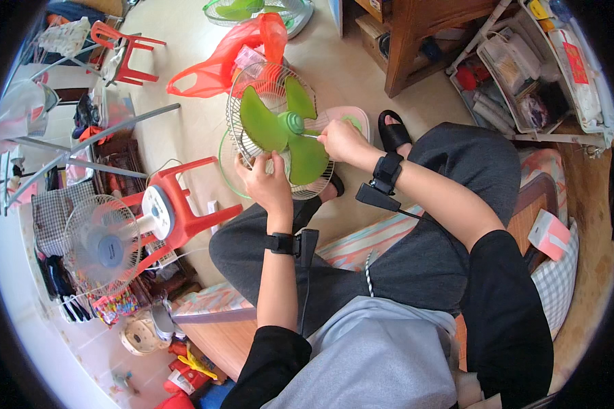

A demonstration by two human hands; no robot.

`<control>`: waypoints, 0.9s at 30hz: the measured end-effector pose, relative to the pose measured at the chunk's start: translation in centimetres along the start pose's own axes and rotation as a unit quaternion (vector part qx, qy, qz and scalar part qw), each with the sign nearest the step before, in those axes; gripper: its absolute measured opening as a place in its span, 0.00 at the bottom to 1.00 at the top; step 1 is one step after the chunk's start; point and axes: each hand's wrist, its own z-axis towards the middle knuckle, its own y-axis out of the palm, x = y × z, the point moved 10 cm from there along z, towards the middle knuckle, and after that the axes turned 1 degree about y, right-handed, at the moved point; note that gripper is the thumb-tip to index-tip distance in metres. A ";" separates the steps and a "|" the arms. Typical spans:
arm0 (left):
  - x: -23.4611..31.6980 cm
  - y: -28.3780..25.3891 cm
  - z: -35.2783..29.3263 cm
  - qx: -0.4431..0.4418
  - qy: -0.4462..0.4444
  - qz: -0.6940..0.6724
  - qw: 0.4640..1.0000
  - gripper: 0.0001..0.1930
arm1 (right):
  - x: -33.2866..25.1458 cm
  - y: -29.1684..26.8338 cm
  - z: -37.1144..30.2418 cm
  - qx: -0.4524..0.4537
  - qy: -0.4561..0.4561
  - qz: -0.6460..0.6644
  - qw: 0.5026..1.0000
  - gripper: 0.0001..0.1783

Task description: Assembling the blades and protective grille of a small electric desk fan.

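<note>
Green fan blades (259,121) | hub (291,123): right hand's (346,142) ten o'clock, left hand's (265,183) one o'clock | right pinches slim rod (310,136) pointing nine o'clock | left curled near wire guard (262,77), grip unclear

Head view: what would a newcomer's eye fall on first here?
The bright green blades, uncovered, just beyond the left hand and to the left of the right hand. Then the translucent red bag on the floor beyond them, and the white fan on a red stool at left.
</note>
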 end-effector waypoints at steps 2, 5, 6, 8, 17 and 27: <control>0.3 0.0 0.0 -0.005 0.003 -0.002 1.000 0.06 | -0.1 -0.3 0.0 0.006 -0.005 -0.005 1.000 0.15; 1.0 0.2 -0.2 -0.004 0.013 0.000 1.000 0.05 | 0.1 -0.7 -0.1 0.016 -0.010 0.000 1.000 0.15; 1.3 0.1 -0.4 0.005 0.020 0.003 1.000 0.05 | 0.1 -0.8 -0.3 0.012 -0.005 0.011 1.000 0.15; 1.8 0.1 -0.5 0.004 0.032 0.005 0.999 0.05 | 0.3 -0.7 -0.5 0.008 0.000 0.022 1.000 0.16; 3.5 0.6 -2.1 -0.002 0.067 0.016 0.998 0.06 | 1.9 -0.2 -2.0 0.007 0.060 0.037 0.997 0.15; 3.5 0.2 -2.1 0.012 0.059 0.018 0.998 0.06 | 3.6 3.8 -2.7 0.047 0.083 0.106 0.990 0.16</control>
